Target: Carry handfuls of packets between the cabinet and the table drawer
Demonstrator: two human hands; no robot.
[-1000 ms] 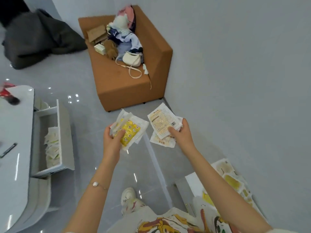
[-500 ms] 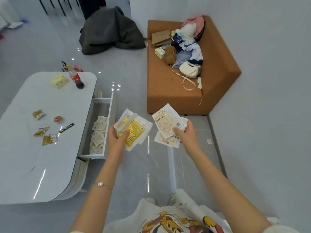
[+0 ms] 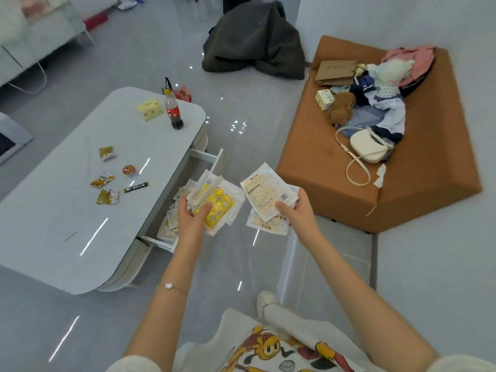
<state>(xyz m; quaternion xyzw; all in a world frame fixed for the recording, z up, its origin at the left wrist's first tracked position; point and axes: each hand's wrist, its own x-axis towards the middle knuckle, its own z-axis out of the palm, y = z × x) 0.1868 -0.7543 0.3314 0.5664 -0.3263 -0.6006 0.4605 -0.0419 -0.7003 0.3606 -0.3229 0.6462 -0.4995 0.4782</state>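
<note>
Coffee table (image 3: 53, 210) at far left — white top carrying scattered snack wrappers (image 3: 103, 181), a yellow box (image 3: 150, 110) and a cola bottle (image 3: 173, 111). Open drawer (image 3: 214, 159) projecting from the table's near side, with more sachets lying in it, directly below and just left of the left hand (image 3: 192, 218). Left hand: fingers curled under, thumb pressed on top of a stack of yellow-printed sachets (image 3: 217, 206), long axis running up-left to down-right. Right hand (image 3: 298, 210): thumb and fingers pinching a fan of pale sachets (image 3: 268, 196), printed backs upward, held apart from the yellow stack by a narrow gap. Of the two, the left hand lies nearer the drawer — the right sits toward the brown sofa (image 3: 402, 189), which bears clothing, a plush toy and a cream handbag (image 3: 371, 146). Dark coat (image 3: 255, 41) heaped on the floor beyond.
</note>
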